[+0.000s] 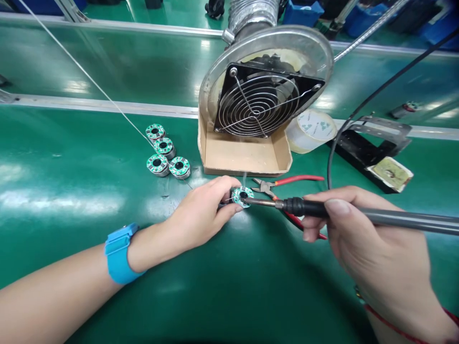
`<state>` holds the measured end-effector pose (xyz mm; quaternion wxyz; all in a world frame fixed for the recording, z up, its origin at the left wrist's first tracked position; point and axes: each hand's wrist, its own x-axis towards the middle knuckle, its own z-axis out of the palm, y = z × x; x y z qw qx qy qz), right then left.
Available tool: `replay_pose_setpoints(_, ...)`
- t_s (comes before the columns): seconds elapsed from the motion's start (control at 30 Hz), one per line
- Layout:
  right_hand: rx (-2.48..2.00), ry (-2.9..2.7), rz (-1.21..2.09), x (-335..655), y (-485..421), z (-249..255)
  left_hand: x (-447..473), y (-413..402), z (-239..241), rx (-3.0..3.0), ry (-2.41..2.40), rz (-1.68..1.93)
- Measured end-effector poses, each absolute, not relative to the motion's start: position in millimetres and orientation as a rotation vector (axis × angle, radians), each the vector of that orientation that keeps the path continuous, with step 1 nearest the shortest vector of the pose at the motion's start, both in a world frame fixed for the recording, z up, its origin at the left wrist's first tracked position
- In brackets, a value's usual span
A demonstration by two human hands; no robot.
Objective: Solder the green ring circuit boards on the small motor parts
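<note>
My left hand [202, 212] pinches a ring-shaped green circuit board [243, 196] on a metal core between its fingertips, just above the green mat. My right hand [358, 229] grips a soldering iron [322, 209] like a pen, with its metal tip [260, 202] reaching the board's face. A thin wisp of smoke rises there. Several matching round board assemblies [163, 148] sit in a small group to the left of my hands. Red-handled diagonal cutters [283, 184] lie just beyond the iron, partly hidden by it.
A fume extractor fan [256, 100] stands in a cardboard tray [244, 157] straight ahead. A tape roll [310, 130] leans beside it, with a black iron stand [369, 155] and a yellowed sponge [390, 174] to the right. A blue wrist strap [120, 253] circles my left wrist.
</note>
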<state>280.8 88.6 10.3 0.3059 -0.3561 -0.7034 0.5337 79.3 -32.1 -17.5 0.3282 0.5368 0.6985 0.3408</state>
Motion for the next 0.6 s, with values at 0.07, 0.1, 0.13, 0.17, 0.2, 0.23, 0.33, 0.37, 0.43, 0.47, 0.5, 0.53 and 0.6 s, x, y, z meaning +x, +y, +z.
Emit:
replay_pose_setpoints(0.07, -0.946, -1.871, 1.399, 280.9, 88.9, 10.5, 79.2, -31.8, -17.7, 1.406, 1.825, 0.899)
replay_pose_setpoints(0.1, -0.948, -1.874, 1.394, 280.8, 88.8, 10.4, 79.3, -31.7, -17.7, 1.406, 1.825, 0.901)
replay_pose_setpoints(0.13, -0.95, -1.878, 1.391, 280.7, 88.7, 10.3, 79.3, -31.7, -17.6, 1.405, 1.826, 0.902)
replay_pose_setpoints(0.17, -0.948, -1.88, 1.389, 280.5, 88.6, 10.1, 79.4, -31.8, -17.6, 1.405, 1.825, 0.901)
replay_pose_setpoints(0.2, -0.947, -1.881, 1.392, 280.4, 88.5, 9.9, 79.4, -32.0, -17.7, 1.407, 1.826, 0.901)
replay_pose_setpoints(0.23, -0.945, -1.883, 1.393, 280.4, 88.5, 9.8, 79.5, -32.2, -17.8, 1.409, 1.829, 0.902)
replay_pose_setpoints(0.33, -0.935, -1.89, 1.393, 281.1, 88.7, 10.3, 79.4, -32.9, -18.7, 1.425, 1.83, 0.908)
replay_pose_setpoints(0.37, -0.931, -1.891, 1.39, 281.6, 88.7, 10.8, 79.2, -32.9, -19.0, 1.429, 1.832, 0.909)
replay_pose_setpoints(0.43, -0.931, -1.897, 1.372, 282.6, 88.5, 12.5, 78.4, -32.4, -19.1, 1.44, 1.831, 0.907)
replay_pose_setpoints(0.47, -0.946, -1.898, 1.359, 283.1, 88.4, 13.7, 77.7, -32.2, -18.9, 1.446, 1.83, 0.906)
replay_pose_setpoints(0.5, -0.961, -1.899, 1.337, 283.5, 88.2, 15.1, 76.9, -31.9, -18.5, 1.456, 1.826, 0.907)
replay_pose_setpoints(0.53, -0.981, -1.9, 1.314, 283.7, 88.1, 16.6, 75.9, -31.8, -18.0, 1.47, 1.814, 0.906)
replay_pose_setpoints(0.6, -0.995, -1.894, 1.277, 283.6, 88.3, 19.7, 73.5, -31.9, -17.1, 1.5, 1.787, 0.907)
